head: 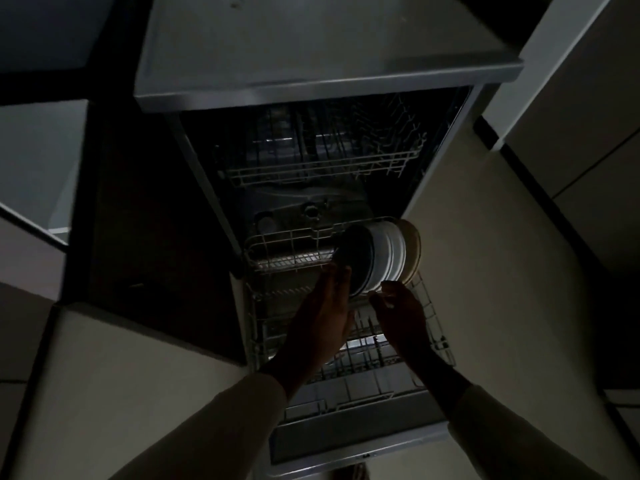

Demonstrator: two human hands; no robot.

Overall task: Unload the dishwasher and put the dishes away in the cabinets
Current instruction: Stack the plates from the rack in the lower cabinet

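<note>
Unloading looks well along: the white wire upper rack (322,171), upper middle, seems bare, while the white wire lower rack (433,327) holds a row of smooth round ceramic plates (384,254), dark, white and cream, on edge at frame centre. The left hand (322,313) presses flat on the dark face; the right hand (403,310) curls under the white rims

both arms reach forward, left hand (322,313) flat-fingered, right hand (401,317) beside it with fingers bent.

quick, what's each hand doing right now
left hand: open, pressed flat on the stack of plates.
right hand: fingers curled, gripping the stack's rim.
</note>
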